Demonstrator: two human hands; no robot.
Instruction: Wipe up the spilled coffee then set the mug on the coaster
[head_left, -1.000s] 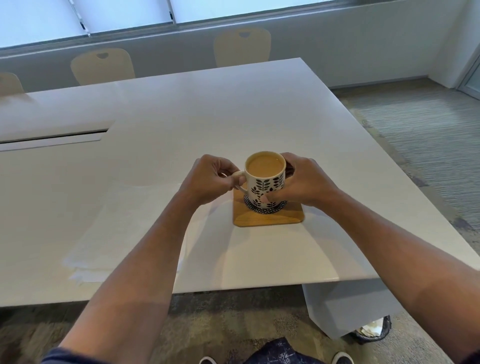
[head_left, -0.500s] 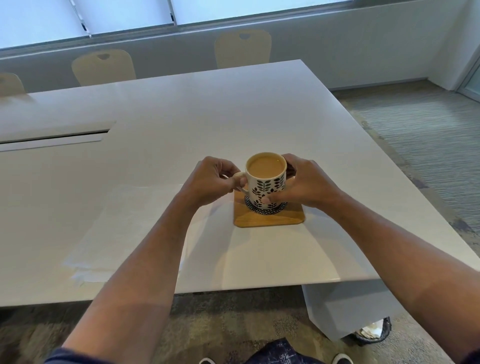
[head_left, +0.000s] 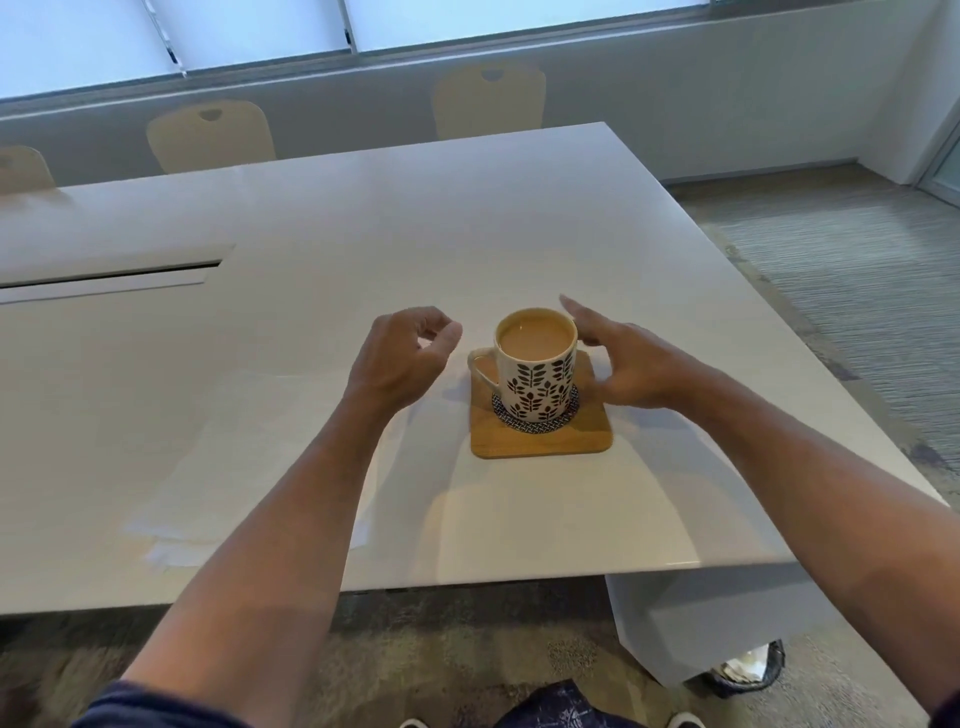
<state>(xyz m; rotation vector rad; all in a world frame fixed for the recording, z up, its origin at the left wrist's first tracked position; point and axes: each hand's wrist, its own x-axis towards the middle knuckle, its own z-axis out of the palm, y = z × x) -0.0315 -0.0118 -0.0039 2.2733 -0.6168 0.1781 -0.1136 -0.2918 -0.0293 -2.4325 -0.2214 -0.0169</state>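
Observation:
A white mug (head_left: 537, 382) with a dark leaf pattern, full of milky coffee, stands upright on a round woven mat atop a square wooden coaster (head_left: 540, 439). Its handle points left. My left hand (head_left: 402, 358) hovers just left of the handle, fingers loosely curled, holding nothing. My right hand (head_left: 621, 364) hovers at the mug's right side with fingers extended, apart from the mug or barely near its rim. Neither hand grips the mug.
The white table (head_left: 363, 249) has a flat sheet of white paper towel (head_left: 218, 467) at my left. A cable slot (head_left: 109, 278) lies at the far left. Chairs (head_left: 488, 101) stand beyond the table. A bin (head_left: 743, 670) sits below the table's right corner.
Both hands have let go of the mug and drawn apart to either side. The mug stays on the coaster.

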